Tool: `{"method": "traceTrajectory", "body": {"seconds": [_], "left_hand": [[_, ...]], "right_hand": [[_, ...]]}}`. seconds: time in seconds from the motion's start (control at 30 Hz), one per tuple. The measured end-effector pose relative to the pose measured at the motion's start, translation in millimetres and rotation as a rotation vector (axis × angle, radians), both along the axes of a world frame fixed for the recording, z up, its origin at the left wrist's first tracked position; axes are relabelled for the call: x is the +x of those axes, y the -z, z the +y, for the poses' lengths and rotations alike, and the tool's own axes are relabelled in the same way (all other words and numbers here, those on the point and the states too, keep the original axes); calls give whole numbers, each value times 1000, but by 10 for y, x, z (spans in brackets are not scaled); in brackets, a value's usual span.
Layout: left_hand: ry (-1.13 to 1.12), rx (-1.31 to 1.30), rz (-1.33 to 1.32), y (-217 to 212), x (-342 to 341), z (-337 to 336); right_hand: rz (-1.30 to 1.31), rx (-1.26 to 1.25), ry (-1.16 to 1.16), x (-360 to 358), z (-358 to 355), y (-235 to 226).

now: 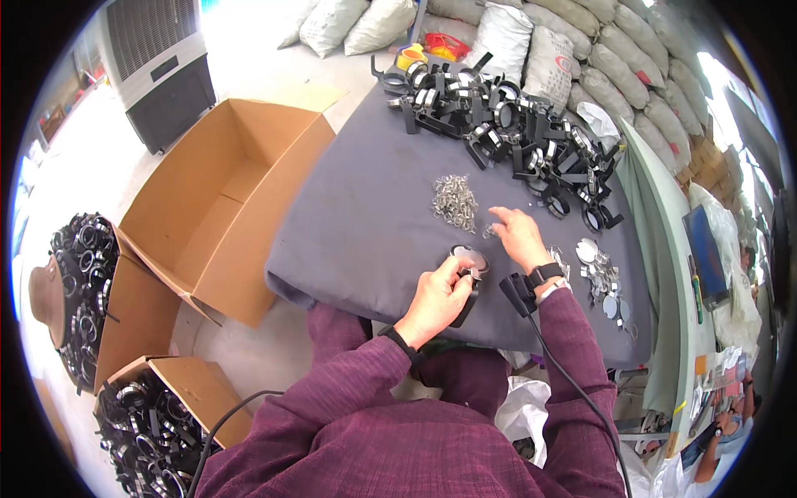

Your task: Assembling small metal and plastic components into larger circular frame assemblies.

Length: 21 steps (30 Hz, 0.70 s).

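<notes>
My left hand (pixel 436 300) is closed around a black bracket with a ring (pixel 466 304), near the table's front edge. A round, shiny disc (pixel 470 258) shows at the ring, beyond my fingertips. My right hand (pixel 520 237) reaches out over the table with its fingers partly spread, close to a few small metal clips (pixel 488 231). To the left of those fingers lies a heap of small silvery metal clips (pixel 454 202). Loose round discs and small metal pieces (pixel 599 275) lie to the right of my right wrist, with more small pieces (pixel 558 264) beside that wrist.
A large pile of black ring brackets (pixel 506 124) covers the far side of the grey cloth-covered table (pixel 349 199). An open cardboard box (pixel 241 174) stands at the left; boxes of black brackets (pixel 149 432) sit lower left. Stacked sacks (pixel 581 50) line the back.
</notes>
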<state>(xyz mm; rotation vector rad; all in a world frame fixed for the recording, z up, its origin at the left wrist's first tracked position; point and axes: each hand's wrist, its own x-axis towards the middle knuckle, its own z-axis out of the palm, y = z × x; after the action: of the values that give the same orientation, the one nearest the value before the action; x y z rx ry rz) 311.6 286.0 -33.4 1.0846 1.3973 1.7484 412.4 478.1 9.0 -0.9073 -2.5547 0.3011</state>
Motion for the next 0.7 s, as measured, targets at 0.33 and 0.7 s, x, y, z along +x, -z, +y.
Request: {"method": "traceTrajectory", "body": {"seconds": [0.33,0.7], "left_hand": [[20,16,14,11,-4,-18],[24,-14,48,-12,-26,-3]], "right_hand": [[265,-581,103,352,80,-66],[261,-612,97,413,62,-196]]}}
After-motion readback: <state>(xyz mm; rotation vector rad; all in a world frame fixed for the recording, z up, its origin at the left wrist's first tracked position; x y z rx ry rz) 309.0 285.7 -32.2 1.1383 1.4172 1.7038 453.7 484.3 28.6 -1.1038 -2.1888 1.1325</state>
